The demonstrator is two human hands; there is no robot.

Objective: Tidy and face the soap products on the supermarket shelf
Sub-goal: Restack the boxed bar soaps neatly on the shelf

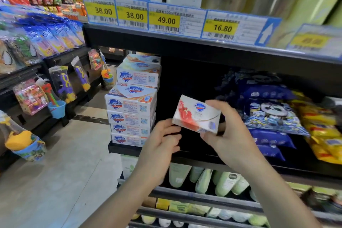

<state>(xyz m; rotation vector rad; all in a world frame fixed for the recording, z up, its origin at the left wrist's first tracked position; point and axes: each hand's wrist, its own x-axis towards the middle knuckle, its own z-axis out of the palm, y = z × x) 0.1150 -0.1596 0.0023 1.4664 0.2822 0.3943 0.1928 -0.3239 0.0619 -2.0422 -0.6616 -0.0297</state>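
A soap box (197, 114) is gripped by the right hand (224, 135) – fingers curled around it – while the left hand (162, 139), fingers loosely bent, touches its corner.

Two bare arms come up from the bottom of the picture. No sleeves cover them, as far as the picture shows. The left hand (162, 137) and the right hand (228, 131) wear no gloves, rings or watch. The fingers are slim, and the nails look short and plain, without paint.

Glossy cardboard soap box (196, 114) (printed); shiny plastic packets (273, 114); black metal shelf (203, 41)
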